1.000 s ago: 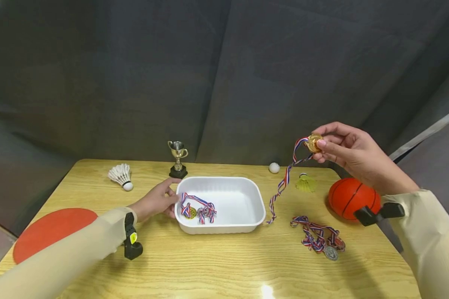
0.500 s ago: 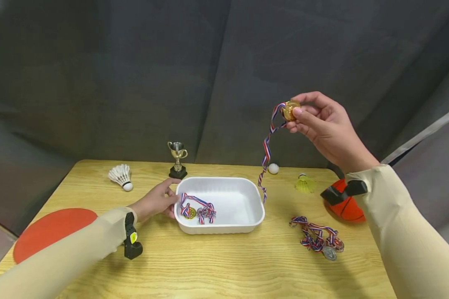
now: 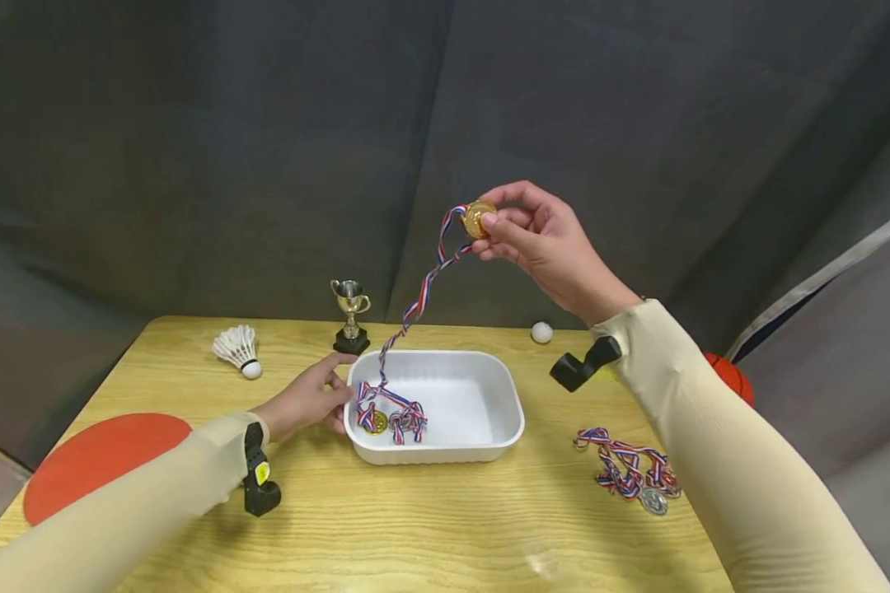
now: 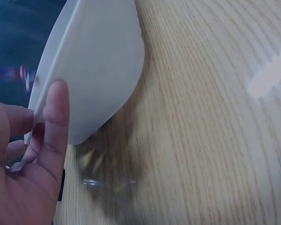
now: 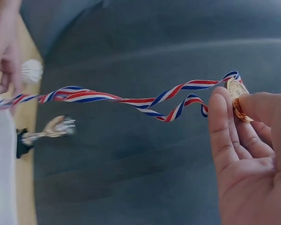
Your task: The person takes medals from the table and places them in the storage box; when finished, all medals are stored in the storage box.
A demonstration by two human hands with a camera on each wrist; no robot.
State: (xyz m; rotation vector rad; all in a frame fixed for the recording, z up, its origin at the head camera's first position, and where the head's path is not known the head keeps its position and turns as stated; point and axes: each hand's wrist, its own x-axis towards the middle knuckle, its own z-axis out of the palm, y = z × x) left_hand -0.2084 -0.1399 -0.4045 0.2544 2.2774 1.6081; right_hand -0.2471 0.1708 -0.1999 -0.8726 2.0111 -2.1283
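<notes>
My right hand (image 3: 549, 251) pinches a gold medal (image 3: 479, 220) by its disc, thumb against fingers, high above the table. From the disc a twisted red, white and blue ribbon (image 5: 122, 100) trails down to the left end of a white plastic tray (image 3: 445, 454). At that end my left hand (image 3: 307, 399) holds the tray's rim; the left wrist view shows its fingers (image 4: 56, 105) against the outer wall. Inside the tray lie another gold medal (image 3: 376, 422) and a bunched medal ribbon (image 3: 409, 422) whose disc is hard to make out.
Right of the tray lies a heap of ribboned medals (image 3: 626, 469), one silver. Behind stand a small trophy cup (image 3: 352, 309) and a white ball (image 3: 541, 332). A shuttlecock (image 3: 237, 350) and red paddle (image 3: 104, 461) are left; an orange basketball (image 3: 730, 379) is partly hidden by my sleeve.
My right hand has risen and moved left with the gold medal, bringing its ribbon from beside the tray to over the tray's left end. The left hand has stayed at the rim.
</notes>
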